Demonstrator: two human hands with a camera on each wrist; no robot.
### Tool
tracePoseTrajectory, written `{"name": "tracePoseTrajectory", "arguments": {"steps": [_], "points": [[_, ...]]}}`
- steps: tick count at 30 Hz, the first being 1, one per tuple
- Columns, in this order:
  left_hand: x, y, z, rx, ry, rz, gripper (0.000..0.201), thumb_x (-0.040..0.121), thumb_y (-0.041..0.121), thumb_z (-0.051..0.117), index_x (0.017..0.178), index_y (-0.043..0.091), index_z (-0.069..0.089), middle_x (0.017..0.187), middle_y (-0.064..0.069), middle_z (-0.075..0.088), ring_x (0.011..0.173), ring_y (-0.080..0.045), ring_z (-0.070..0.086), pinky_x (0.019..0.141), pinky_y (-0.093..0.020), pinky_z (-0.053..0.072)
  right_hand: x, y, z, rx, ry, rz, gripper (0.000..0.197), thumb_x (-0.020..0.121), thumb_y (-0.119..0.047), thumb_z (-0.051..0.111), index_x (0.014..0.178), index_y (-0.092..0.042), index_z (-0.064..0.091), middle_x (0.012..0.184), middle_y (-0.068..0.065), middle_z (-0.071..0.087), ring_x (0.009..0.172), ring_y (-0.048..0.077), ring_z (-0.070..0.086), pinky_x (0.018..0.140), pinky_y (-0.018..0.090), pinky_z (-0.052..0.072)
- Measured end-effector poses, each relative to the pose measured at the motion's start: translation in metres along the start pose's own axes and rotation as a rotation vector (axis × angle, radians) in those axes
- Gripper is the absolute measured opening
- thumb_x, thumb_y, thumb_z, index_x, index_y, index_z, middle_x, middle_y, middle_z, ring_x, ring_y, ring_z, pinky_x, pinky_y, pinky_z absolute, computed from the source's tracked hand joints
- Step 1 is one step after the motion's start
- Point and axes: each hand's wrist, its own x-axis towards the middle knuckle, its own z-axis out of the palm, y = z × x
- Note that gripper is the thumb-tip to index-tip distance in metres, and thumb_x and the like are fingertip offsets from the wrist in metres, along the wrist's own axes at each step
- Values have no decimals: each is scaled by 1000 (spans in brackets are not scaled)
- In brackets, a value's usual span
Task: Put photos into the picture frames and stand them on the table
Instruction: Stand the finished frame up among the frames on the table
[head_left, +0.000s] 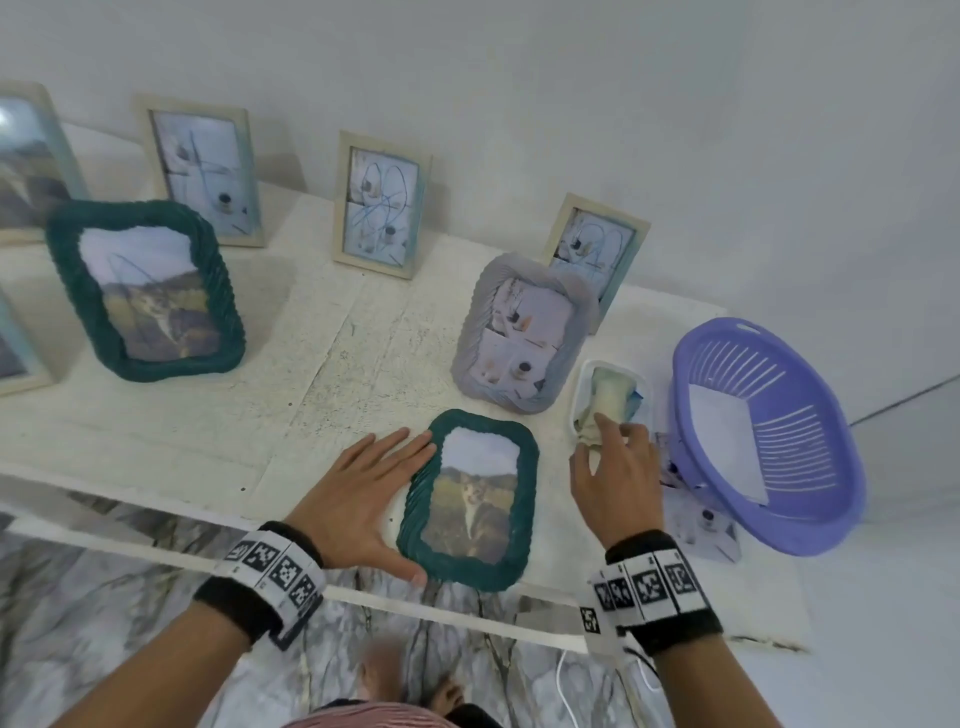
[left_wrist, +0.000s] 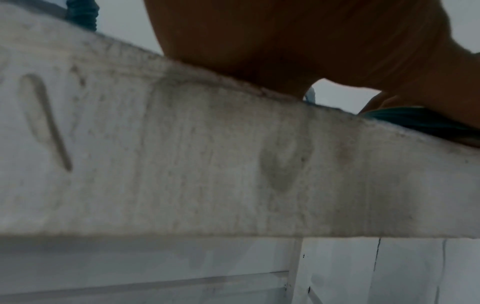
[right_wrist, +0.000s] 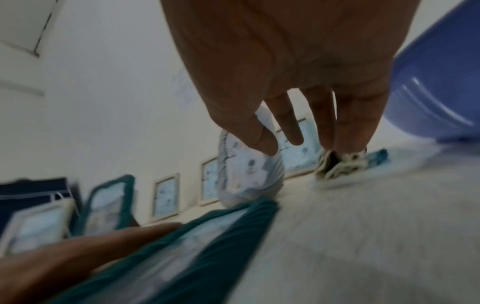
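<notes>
Left hand (head_left: 358, 493) lies flat, fingers straight, against the teal frame (head_left: 470, 499) between both hands. Right hand (head_left: 615, 483), fingers loose, touches the cloth (head_left: 605, 410) just ahead. Frame overhangs the table (head_left: 322, 364) edge; a nudge might drop it.

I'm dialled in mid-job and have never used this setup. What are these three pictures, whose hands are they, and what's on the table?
No machine: a person with cameras on head and wrists. The head view looks down on a white table. The left hand lies flat against a green frame lying face up, photo already in. The right hand touches a crumpled cloth in a small white tray; whether its grip has closed is unclear. More filled frames stand behind, including a grey frame; a purple basket sits right. The wrist views look along each hand, blurred.
</notes>
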Motion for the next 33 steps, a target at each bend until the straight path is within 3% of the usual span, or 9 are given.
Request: {"name": "tracePoseTrajectory", "arguments": {"steps": [4, 9, 14, 18, 21, 24, 27, 29, 33], "points": [[-8, 11, -1, -55, 5, -36, 132, 57, 98, 45, 150, 32, -21, 158, 12, -25, 146, -5, -21, 120, -33, -11, -53, -4, 14, 269, -268, -4, 48, 95, -26, 53, 141, -15, 44, 115, 11, 59, 104, 29, 56, 90, 37, 46], [-19, 61, 4, -181, 84, -268, 122, 60, 96, 39, 154, 34, -7, 163, 8, -2, 147, -12, 6, 119, -33, 13, -81, -12, 21, 386, -320, -13, 52, 94, -32, 47, 145, -21, 39, 117, -2, 54, 107, 19, 51, 94, 33, 44], [-8, 105, 10, -362, 142, -521, 125, 56, 96, 36, 156, 30, -1, 163, -2, 7, 145, -25, 12, 119, -42, 21, -79, -14, 20, 767, -306, 263, 38, 93, -21, 57, 130, -26, 51, 109, -3, 59, 96, 12, 60, 89, 36, 53], [3, 111, 11, -521, 193, -515, 115, 62, 98, 38, 154, 34, 13, 157, 5, 31, 141, -21, 31, 115, -45, 30, -74, -15, 10, 1209, -370, 502, 18, 97, -18, 53, 110, -13, 65, 104, 9, 72, 93, 23, 69, 82, 40, 56], [6, 120, 4, -710, 237, -482, 96, 66, 89, 54, 147, 44, 26, 144, 15, 48, 132, -9, 45, 109, -38, 41, -73, -19, -3, 1349, -366, 415, 19, 100, -19, 49, 112, -16, 64, 101, 3, 74, 94, 19, 70, 75, 29, 55], [4, 138, -14, -996, 303, -448, 77, 67, 74, 65, 134, 52, 34, 124, 35, 49, 111, 17, 51, 97, -12, 43, -74, -24, -16, 1412, -350, 303, 24, 101, -23, 45, 117, -18, 63, 105, 1, 73, 98, 17, 68, 78, 27, 54], [5, 150, -24, -1190, 274, -455, 112, 59, 82, 65, 152, 39, 20, 141, 17, 45, 125, -1, 49, 102, -22, 41, -78, -30, -26, 1559, -380, 288, 30, 101, -28, 42, 122, -18, 61, 103, 11, 71, 99, 22, 67, 85, 37, 54], [6, 153, -30, -1308, 277, -410, 110, 61, 82, 63, 152, 38, 21, 143, 12, 49, 124, -3, 50, 101, -23, 42, -78, -32, -31, 1595, -349, 259, 27, 101, -23, 45, 121, -15, 61, 99, 17, 69, 99, 27, 67, 85, 41, 55], [6, 152, -39, -1497, 232, -363, 110, 52, 89, 63, 147, 44, 31, 140, 7, 55, 127, -18, 54, 109, -49, 40, -76, -36, -31, 1373, -282, 97, 23, 96, -13, 57, 116, -23, 62, 94, 5, 67, 93, 23, 68, 78, 40, 59]]}}
